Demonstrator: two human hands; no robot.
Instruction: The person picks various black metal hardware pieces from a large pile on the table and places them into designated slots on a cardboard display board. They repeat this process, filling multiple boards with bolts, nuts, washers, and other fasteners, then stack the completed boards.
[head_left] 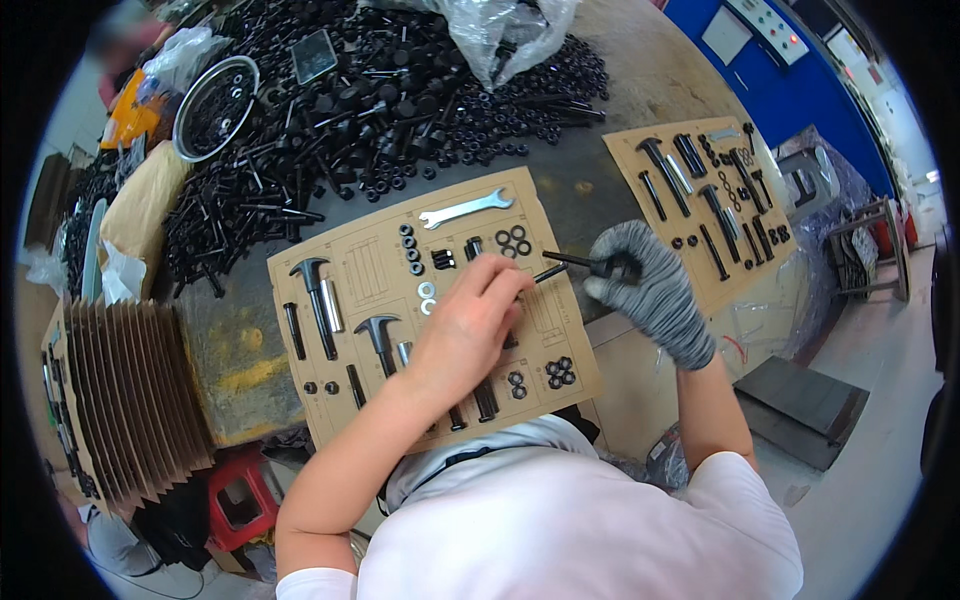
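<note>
My gloved right hand grips bolts; bare left hand curls over card, grip unclear. Best I take them singly, wrist lifted.

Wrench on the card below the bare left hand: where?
Head view: the silver wrench lies near the cardboard sheet's far edge, right of its middle, just beyond the left hand.

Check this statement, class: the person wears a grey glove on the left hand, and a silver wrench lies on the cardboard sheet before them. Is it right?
Not quite: the head view shows the grey glove on the right hand. The silver wrench does lie on the cardboard sheet before the person.
</note>
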